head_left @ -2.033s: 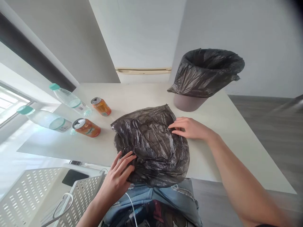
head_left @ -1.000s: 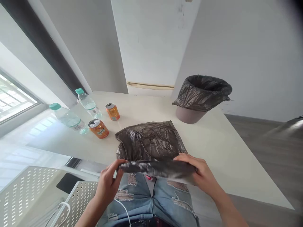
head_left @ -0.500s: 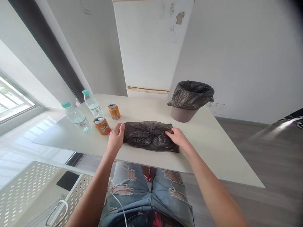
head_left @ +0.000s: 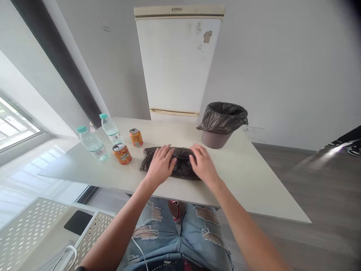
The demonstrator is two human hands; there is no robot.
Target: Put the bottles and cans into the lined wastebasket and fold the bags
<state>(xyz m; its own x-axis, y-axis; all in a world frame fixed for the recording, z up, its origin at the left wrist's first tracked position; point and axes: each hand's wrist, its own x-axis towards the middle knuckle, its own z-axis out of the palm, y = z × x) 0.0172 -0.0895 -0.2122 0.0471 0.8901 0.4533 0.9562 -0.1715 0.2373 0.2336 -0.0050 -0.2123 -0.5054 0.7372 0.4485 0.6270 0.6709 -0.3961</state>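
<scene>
A black plastic garbage bag (head_left: 183, 165) lies bunched at the front of the white table (head_left: 242, 180). My left hand (head_left: 161, 163) rests on the bag's left half, palm down with the fingers stretched out. On the right end of it lies my right hand (head_left: 203, 163), its fingers also extended and covering that part of the bag. Left of the bag stand two orange soda cans, the nearer can (head_left: 122, 154) and the farther can (head_left: 136, 137). Beyond them are two clear water bottles with green caps, the front bottle (head_left: 93, 144) and the rear bottle (head_left: 111, 129).
A brownish bin (head_left: 216, 139) lined with a black bag (head_left: 222, 118) stands at the table's back right. Behind the table is a white refrigerator (head_left: 175, 64). A perforated white basket (head_left: 31, 226) with a dark flat object (head_left: 78, 222) is at lower left.
Both hands have let go of the bag's ends and moved inward onto its top, fingers spread. The bag looks narrower at its right. The view has tilted slightly upward.
</scene>
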